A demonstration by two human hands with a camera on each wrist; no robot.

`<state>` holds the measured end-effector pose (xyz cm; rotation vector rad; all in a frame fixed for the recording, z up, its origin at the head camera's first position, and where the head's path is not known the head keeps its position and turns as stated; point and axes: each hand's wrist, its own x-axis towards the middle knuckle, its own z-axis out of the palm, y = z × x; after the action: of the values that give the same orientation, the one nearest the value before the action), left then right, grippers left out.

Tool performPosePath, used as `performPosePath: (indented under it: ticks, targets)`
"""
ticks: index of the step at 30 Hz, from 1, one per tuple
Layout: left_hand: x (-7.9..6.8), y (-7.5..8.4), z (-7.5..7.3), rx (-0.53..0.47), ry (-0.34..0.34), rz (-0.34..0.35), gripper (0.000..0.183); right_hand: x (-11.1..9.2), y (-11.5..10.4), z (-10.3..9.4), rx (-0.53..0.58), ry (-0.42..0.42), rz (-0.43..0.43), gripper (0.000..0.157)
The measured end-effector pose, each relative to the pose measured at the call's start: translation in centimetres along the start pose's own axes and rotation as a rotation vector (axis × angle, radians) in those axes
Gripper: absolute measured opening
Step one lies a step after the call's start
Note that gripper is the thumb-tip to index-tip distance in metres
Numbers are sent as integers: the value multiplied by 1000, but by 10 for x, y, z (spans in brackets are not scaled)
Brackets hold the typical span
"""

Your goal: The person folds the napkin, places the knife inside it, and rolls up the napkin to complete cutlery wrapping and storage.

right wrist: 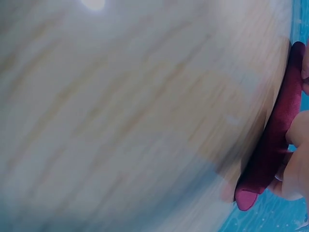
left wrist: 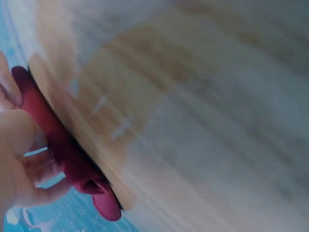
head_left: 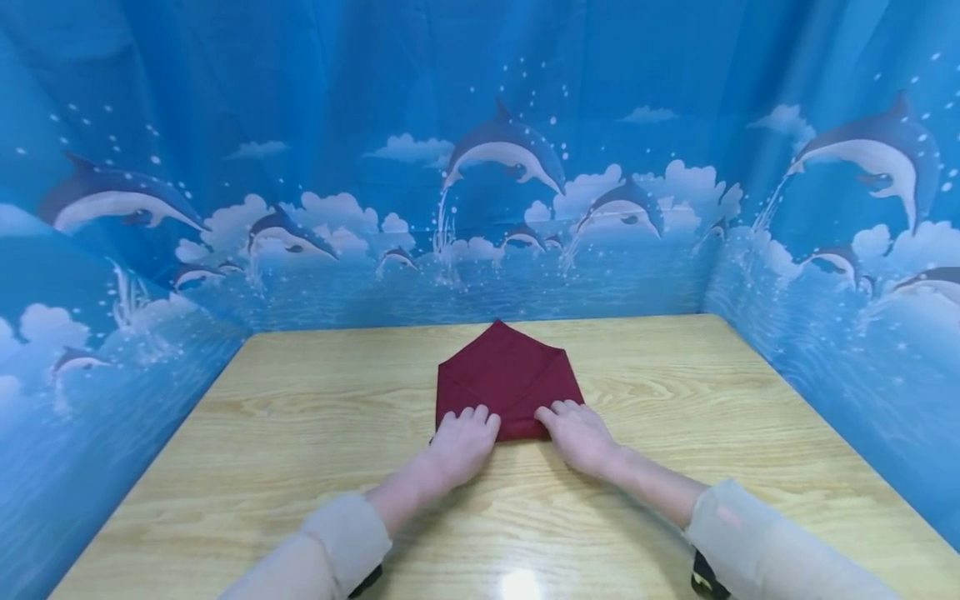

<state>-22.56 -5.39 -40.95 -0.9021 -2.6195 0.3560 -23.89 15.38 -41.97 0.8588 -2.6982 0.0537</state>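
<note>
A dark red cloth [head_left: 504, 367] lies on the table with a pointed far corner and its near edge folded over into a thick roll. My left hand [head_left: 463, 442] grips the left part of that near edge, and my right hand [head_left: 581, 437] grips the right part. In the left wrist view the left thumb and fingers [left wrist: 46, 169] pinch the rolled cloth [left wrist: 63, 145], whose open end shows layers inside. Curled fingers of the right hand [right wrist: 295, 169] hold the roll in the right wrist view too. The undersides of the fingers are partly hidden.
The light wood-grain table [head_left: 315, 417] stretches out on both sides of the cloth. A blue curtain [head_left: 345, 167] printed with dolphins and clouds stands along its back and both sides. Light reflects off the tabletop near the front.
</note>
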Motion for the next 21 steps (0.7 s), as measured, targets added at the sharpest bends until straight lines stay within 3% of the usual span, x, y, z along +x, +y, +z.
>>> performPosePath:
  ticks: [7, 12, 15, 21]
  targets:
    - [-5, 8, 0, 95, 34, 17, 13, 1, 0, 0, 14, 1, 24, 22]
    - [-7, 12, 4, 180, 91, 60, 15, 1, 0, 2, 14, 65, 16, 13]
    - [-5, 12, 6, 204, 115, 73, 13, 0, -1, 3, 18, 107, 20, 8]
    - [-1, 11, 7, 203, 105, 84, 8, 0, -2, 6, -3, 141, 29, 14]
